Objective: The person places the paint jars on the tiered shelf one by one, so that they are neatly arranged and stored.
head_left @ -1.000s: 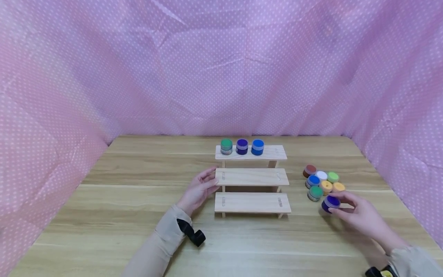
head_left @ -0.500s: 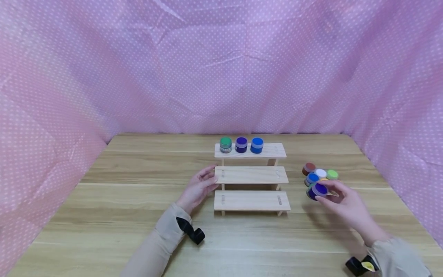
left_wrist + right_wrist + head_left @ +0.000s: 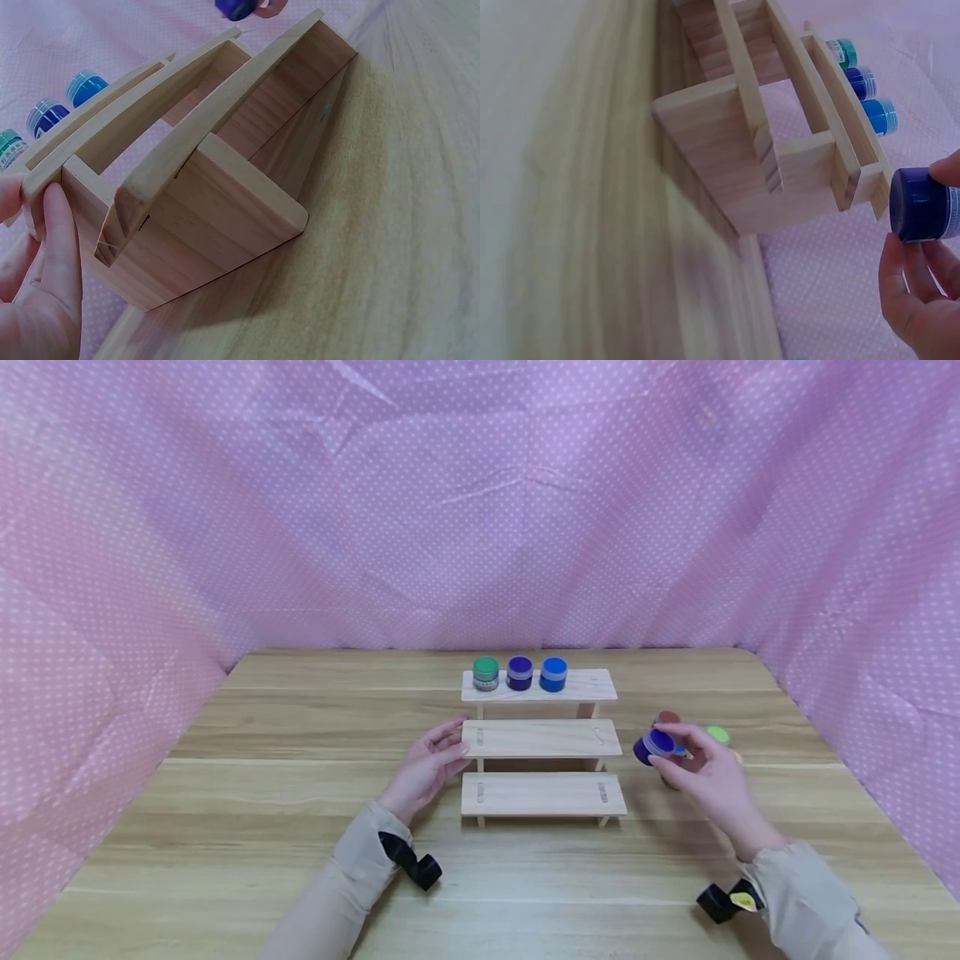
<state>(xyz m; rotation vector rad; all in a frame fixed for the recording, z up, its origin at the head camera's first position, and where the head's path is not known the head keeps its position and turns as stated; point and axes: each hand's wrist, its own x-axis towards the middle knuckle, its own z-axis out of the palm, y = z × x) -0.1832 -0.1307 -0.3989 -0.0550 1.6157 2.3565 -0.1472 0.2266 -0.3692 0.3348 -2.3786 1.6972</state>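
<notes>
My right hand (image 3: 708,777) pinches a small purple paint jar (image 3: 655,746) between thumb and fingers, tilted and raised off the table. In the right wrist view the held jar (image 3: 922,204) is close to the camera. A three-step wooden display rack (image 3: 543,795) stands in the middle. With thumb and fingers, my left hand (image 3: 426,772) grips the left end of its middle step. On the top step sit a green jar (image 3: 486,674), another purple jar (image 3: 520,674) and a blue jar (image 3: 553,675), side by side toward the left.
Behind my right hand several more paint jars are grouped on the table, partly hidden; a brown lid (image 3: 667,717) and a light green lid (image 3: 717,734) show. The wooden table (image 3: 225,793) ends at a pink dotted cloth (image 3: 480,527).
My right hand has lifted the purple jar and carried it left and away from me, past the group of jars toward the rack. My left hand keeps its grip on the rack.
</notes>
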